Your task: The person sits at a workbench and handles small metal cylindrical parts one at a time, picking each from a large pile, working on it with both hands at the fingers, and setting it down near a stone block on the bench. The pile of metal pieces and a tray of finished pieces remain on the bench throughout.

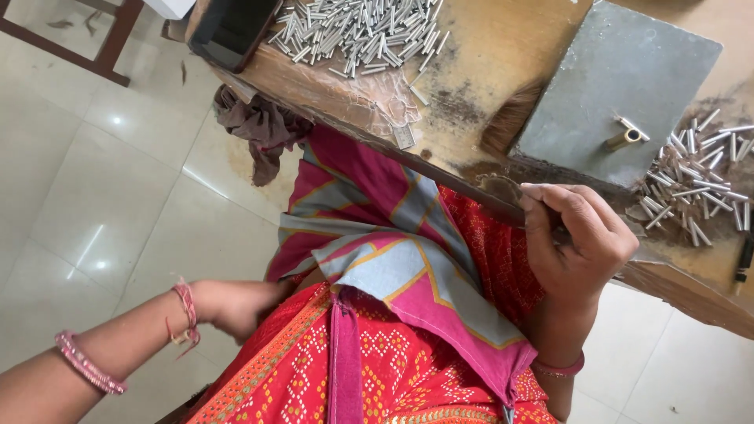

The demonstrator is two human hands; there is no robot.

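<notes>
Fingers [559,206] of the right hand [577,243] curl closed over the near edge of the wooden surface [503,47], gripping the rim just below the grey slab [620,82]. The left hand [239,306] is tucked into the pink and red cloth [393,259] on the lap, well apart from the slab, and whether its fingers are open or closed cannot be told. On the slab rests a small brass-coloured tube [624,139]. Right of the slab lies a loose scatter of metal tubes [699,177]; a larger heap [361,31] sits left of it. A tug on the gripped rim could likely jolt the surface, rolling the scattered tubes off the edge to the tiled floor [102,180].
</notes>
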